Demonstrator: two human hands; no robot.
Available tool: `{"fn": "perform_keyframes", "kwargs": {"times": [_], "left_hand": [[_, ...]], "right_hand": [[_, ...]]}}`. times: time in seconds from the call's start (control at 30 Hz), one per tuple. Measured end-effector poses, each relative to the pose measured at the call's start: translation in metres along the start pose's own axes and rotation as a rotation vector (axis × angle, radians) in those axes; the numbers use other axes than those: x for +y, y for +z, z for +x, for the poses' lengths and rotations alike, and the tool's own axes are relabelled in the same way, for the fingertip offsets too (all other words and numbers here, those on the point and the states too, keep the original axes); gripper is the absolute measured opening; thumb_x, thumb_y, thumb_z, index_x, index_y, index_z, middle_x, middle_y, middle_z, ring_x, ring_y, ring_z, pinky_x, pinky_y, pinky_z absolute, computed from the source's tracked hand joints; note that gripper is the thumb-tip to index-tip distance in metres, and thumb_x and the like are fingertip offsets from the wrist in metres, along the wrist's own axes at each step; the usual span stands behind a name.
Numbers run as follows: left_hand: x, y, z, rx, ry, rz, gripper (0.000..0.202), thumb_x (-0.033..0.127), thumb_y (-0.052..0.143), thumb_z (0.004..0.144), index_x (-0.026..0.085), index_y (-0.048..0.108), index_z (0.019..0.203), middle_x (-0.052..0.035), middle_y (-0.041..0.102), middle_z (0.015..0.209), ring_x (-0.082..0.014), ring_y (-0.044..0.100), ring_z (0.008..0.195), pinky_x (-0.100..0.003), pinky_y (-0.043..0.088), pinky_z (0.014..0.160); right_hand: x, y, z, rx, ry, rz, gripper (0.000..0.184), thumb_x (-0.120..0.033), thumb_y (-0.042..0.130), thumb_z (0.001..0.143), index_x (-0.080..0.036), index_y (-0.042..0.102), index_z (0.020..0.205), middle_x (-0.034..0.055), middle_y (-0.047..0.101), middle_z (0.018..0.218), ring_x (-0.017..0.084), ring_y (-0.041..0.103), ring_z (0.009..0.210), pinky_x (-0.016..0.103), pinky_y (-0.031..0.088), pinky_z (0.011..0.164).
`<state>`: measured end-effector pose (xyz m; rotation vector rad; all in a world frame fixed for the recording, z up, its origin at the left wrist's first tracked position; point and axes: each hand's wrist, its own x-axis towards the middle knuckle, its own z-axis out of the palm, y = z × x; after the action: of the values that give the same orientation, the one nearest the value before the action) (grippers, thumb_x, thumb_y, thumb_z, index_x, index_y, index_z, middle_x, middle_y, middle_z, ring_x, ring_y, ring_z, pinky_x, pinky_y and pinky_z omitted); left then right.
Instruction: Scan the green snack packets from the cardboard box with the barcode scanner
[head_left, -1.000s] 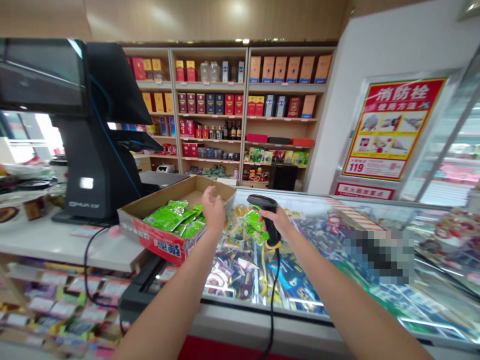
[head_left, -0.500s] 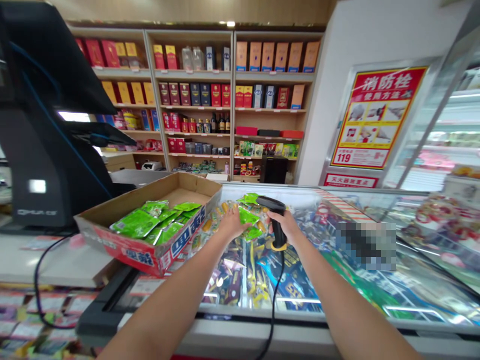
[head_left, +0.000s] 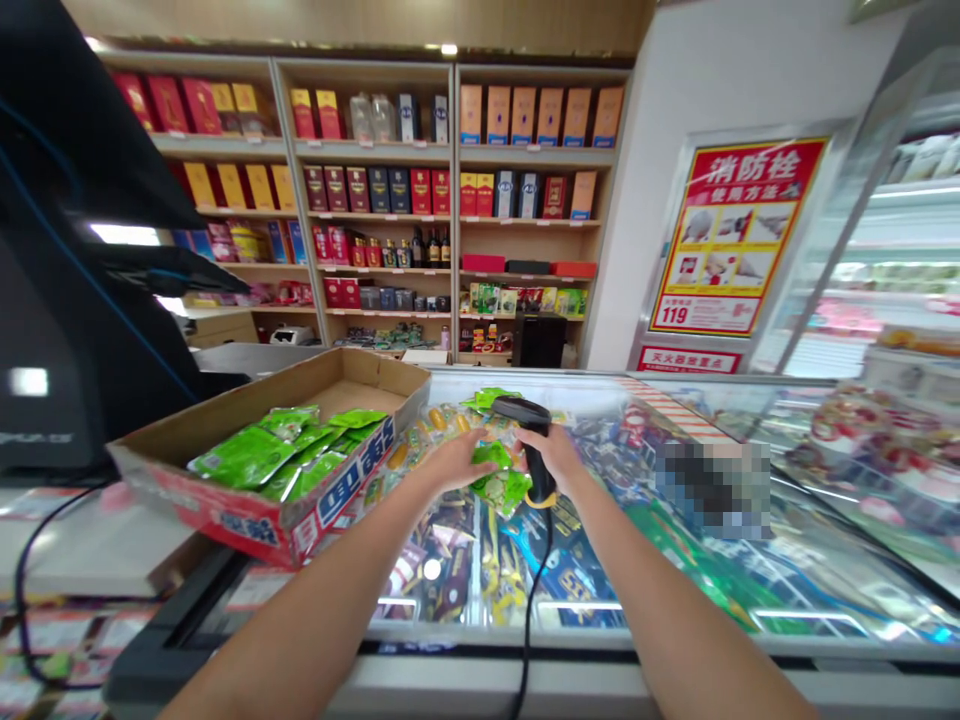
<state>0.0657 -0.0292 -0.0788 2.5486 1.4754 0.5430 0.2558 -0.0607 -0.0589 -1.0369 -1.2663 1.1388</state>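
Note:
My left hand (head_left: 459, 460) is closed on the edge of a shiny green snack packet (head_left: 501, 492), held over the glass top of the freezer. In my right hand (head_left: 553, 452), the fingers wrap round the handle of a black barcode scanner (head_left: 537, 482). The scanner stands upright just right of the packet, and its cable runs down toward me. Another green packet (head_left: 486, 400) lies on the glass behind the scanner head. At the left, an open cardboard box (head_left: 247, 510) with a red printed side holds several green packets (head_left: 247, 458).
Wrapped frozen goods show through the freezer's glass top (head_left: 577, 590). A dark checkout terminal (head_left: 82, 300) rises at the left beside the box. Shelves (head_left: 375, 150) of boxed bottles line the back wall. The scanner cable (head_left: 529, 620) hangs over the freezer's front edge.
My left hand has tilted the green packet, which now hangs lower beside the scanner. The scanner stays in my right hand. The whole view has shifted slightly to the right.

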Motion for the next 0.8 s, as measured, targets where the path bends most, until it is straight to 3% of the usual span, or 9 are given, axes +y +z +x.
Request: {"fn": "perform_keyframes", "kwargs": {"times": [0.1,0.2,0.27,0.33,0.4,0.47,0.57,0.67,0.8], "left_hand": [[0.0,0.002,-0.002,-0.08,-0.049,0.041,0.071,0.051,0.057,0.081,0.017,0.043,0.142,-0.0174,0.06,0.13,-0.0327,0.058,0.117,-0.041,0.044,0.097],[-0.005,0.004,0.002,-0.03,-0.122,-0.036,0.074,0.047,0.069,0.071,0.016,0.049,0.135,-0.0168,0.065,0.12,-0.0311,0.062,0.109,-0.037,0.047,0.091],[-0.012,0.004,0.006,0.018,-0.185,-0.158,0.07,0.042,0.079,0.057,0.015,0.061,0.119,-0.0141,0.069,0.108,-0.0288,0.066,0.098,-0.033,0.049,0.083],[-0.021,0.004,0.01,0.053,-0.229,-0.301,0.049,0.04,0.083,0.047,0.015,0.069,0.086,-0.0077,0.07,0.082,-0.0257,0.066,0.078,-0.032,0.05,0.071],[-0.029,0.003,0.013,0.096,-0.256,-0.505,0.036,0.04,0.083,0.044,0.017,0.061,0.061,0.0,0.061,0.057,-0.0198,0.06,0.059,-0.03,0.048,0.06],[-0.036,0.001,0.014,0.164,-0.292,-0.777,0.036,0.041,0.082,0.046,0.018,0.055,0.055,0.0043,0.052,0.047,-0.014,0.053,0.048,-0.027,0.044,0.051],[-0.041,-0.003,0.015,0.38,-0.36,-1.148,0.038,0.039,0.081,0.048,0.017,0.055,0.066,0.0047,0.055,0.054,-0.0112,0.053,0.047,-0.024,0.045,0.047],[-0.04,-0.006,0.017,0.59,-0.332,-1.381,0.046,0.035,0.082,0.046,0.017,0.053,0.077,0.0022,0.064,0.068,-0.0136,0.062,0.057,-0.029,0.053,0.056],[-0.036,-0.006,0.018,0.704,-0.222,-1.484,0.051,0.032,0.085,0.042,0.016,0.053,0.078,0.0017,0.066,0.073,-0.0131,0.065,0.064,-0.032,0.057,0.069]], "right_hand": [[-0.001,0.001,-0.001,-0.008,0.0,-0.007,0.024,-0.038,0.071,0.06,-0.017,0.06,0.059,0.0014,0.059,0.043,0.013,0.053,0.035,0.025,0.041,0.038],[-0.001,0.002,-0.002,-0.007,-0.011,0.001,0.023,-0.037,0.071,0.059,-0.017,0.061,0.06,0.0015,0.062,0.049,0.013,0.053,0.035,0.024,0.041,0.037],[-0.001,0.003,-0.002,-0.005,-0.013,0.004,0.023,-0.036,0.071,0.059,-0.016,0.061,0.061,0.0015,0.063,0.051,0.012,0.053,0.035,0.024,0.04,0.036],[-0.001,0.002,0.0,-0.015,-0.011,0.014,0.023,-0.036,0.072,0.059,-0.016,0.06,0.06,0.0017,0.063,0.052,0.012,0.053,0.035,0.024,0.04,0.035],[0.0,0.0,0.002,-0.032,-0.01,0.045,0.024,-0.036,0.073,0.059,-0.016,0.06,0.061,0.0017,0.063,0.052,0.013,0.054,0.035,0.025,0.042,0.036],[0.002,-0.003,0.004,-0.059,0.002,0.084,0.025,-0.037,0.073,0.058,-0.016,0.06,0.063,0.0014,0.064,0.053,0.013,0.054,0.035,0.026,0.044,0.037],[0.003,-0.006,0.005,-0.119,0.017,0.112,0.027,-0.039,0.073,0.06,-0.016,0.062,0.069,0.0018,0.065,0.054,0.014,0.055,0.036,0.026,0.043,0.037],[0.004,-0.006,0.005,-0.177,0.008,0.096,0.028,-0.04,0.072,0.062,-0.015,0.063,0.071,0.0026,0.065,0.055,0.014,0.055,0.035,0.025,0.041,0.036],[0.004,-0.004,0.004,-0.172,0.009,0.076,0.029,-0.042,0.072,0.061,-0.015,0.063,0.07,0.0032,0.065,0.053,0.014,0.054,0.034,0.024,0.04,0.034]]}}
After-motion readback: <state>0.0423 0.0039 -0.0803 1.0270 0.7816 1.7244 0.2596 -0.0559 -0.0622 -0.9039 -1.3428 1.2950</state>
